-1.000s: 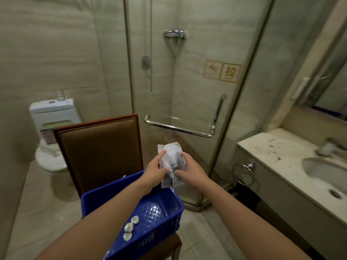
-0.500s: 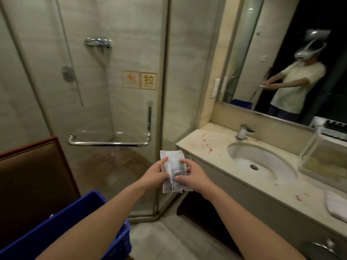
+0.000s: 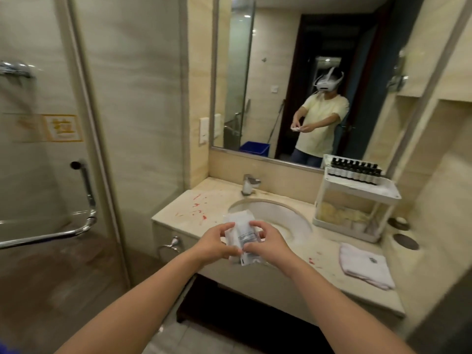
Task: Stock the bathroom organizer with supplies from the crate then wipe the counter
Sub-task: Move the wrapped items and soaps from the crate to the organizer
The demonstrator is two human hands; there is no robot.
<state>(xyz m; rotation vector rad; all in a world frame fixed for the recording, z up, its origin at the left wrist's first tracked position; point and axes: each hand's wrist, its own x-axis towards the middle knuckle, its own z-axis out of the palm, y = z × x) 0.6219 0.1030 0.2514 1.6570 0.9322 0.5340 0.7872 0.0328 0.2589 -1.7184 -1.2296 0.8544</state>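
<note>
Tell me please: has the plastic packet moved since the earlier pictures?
Yes. The packet, held by the left hand and right hand, went rightward from before the shower door to the sink front rim.

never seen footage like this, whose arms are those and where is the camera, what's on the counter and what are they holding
No machine here: a person wears a camera on the head, looking forward and down, so the two bare arms are their own. The mirror shows that person with the headset. The left hand and right hand both pinch a clear plastic packet in front of the sink. On the counter are a white two-tier organizer with small dark bottles on top, a folded white cloth, and red smears.
</note>
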